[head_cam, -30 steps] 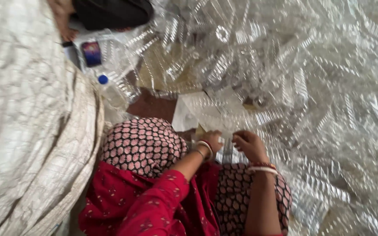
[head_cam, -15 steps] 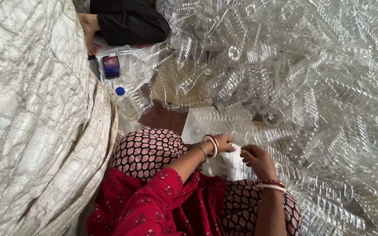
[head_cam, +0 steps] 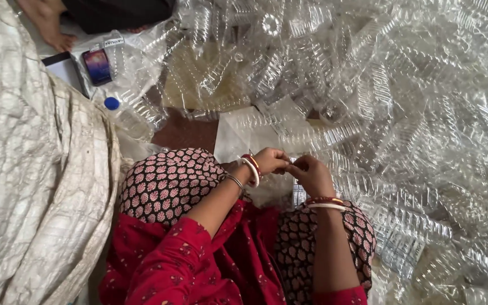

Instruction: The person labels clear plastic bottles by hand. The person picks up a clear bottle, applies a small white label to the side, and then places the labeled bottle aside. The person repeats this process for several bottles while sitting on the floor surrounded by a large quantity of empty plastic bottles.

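Note:
I sit on the floor with my knees up, in red sleeves and dotted black trousers. My left hand (head_cam: 270,160) and my right hand (head_cam: 310,173) meet in front of my knees, fingers pinched together on a clear plastic bottle (head_cam: 299,191) that lies between them, mostly hidden. Both wrists carry red and white bangles. A large heap of clear crushed plastic bottles (head_cam: 402,101) spreads ahead and to the right.
A big white woven sack (head_cam: 29,169) fills the left side. A blue-capped bottle (head_cam: 125,118) lies by it. Another person's foot (head_cam: 49,28) and dark clothing show at the top left, next to a phone (head_cam: 97,65). A patch of brown floor (head_cam: 184,133) lies ahead.
My two hands have come closer together over the bottle between my knees. The view has shifted slightly, so the heap and the sack sit lower in the picture.

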